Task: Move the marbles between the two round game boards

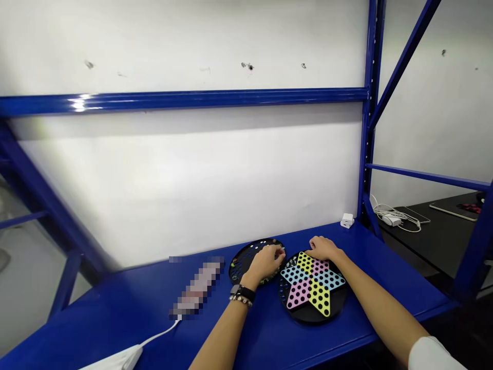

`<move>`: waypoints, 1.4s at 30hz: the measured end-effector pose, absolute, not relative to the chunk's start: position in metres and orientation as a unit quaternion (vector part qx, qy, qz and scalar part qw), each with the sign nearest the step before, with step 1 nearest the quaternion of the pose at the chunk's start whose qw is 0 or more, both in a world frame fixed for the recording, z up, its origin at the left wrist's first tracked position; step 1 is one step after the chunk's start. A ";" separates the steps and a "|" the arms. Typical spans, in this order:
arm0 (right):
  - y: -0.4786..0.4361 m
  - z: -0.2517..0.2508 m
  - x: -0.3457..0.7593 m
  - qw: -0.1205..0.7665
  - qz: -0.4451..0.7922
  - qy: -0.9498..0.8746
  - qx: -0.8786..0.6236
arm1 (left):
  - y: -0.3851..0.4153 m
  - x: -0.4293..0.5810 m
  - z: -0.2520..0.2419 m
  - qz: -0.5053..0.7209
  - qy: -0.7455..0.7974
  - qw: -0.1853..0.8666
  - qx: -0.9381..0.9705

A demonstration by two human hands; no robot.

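Observation:
My left hand is over the right part of a round black tray, its fingers curled together in a pinch. Whatever lies between the fingertips is too small to make out. Small marbles show in the tray, partly hidden by the hand. Just to the right lies a round black Chinese checkers board with a pink, yellow and light blue star full of dark holes. Some marbles sit in its rim at the back left. My right hand is closed at the board's far rim, thumb on the near side, fingers behind it.
A blurred-out flat object lies at left, joined by a white cable to a white power strip. A white charger stands at the back right of the blue table. Blue metal posts and a white wall surround it.

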State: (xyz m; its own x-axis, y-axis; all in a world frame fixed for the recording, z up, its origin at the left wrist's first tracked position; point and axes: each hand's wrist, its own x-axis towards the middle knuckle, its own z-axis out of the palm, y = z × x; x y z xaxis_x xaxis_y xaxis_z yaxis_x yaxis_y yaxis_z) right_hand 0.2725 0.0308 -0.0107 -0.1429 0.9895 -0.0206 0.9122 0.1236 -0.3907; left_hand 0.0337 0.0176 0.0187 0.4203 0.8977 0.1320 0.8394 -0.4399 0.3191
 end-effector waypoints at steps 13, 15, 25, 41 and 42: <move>0.030 -0.009 0.272 0.125 0.162 -0.737 -0.645 | 0.005 0.021 0.025 0.046 0.388 0.373 0.841; 0.030 -0.009 0.272 0.129 0.165 -0.733 -0.647 | 0.008 0.018 0.027 0.104 0.413 0.318 0.847; 0.035 -0.013 0.274 0.185 0.178 -0.728 -0.636 | 0.032 -0.015 0.009 0.189 0.598 0.102 0.772; 0.032 -0.010 0.270 0.204 0.158 -0.713 -0.652 | 0.026 -0.002 0.007 0.128 0.492 0.178 0.843; 0.032 -0.010 0.270 0.204 0.159 -0.713 -0.651 | 0.026 -0.003 0.008 0.125 0.489 0.183 0.844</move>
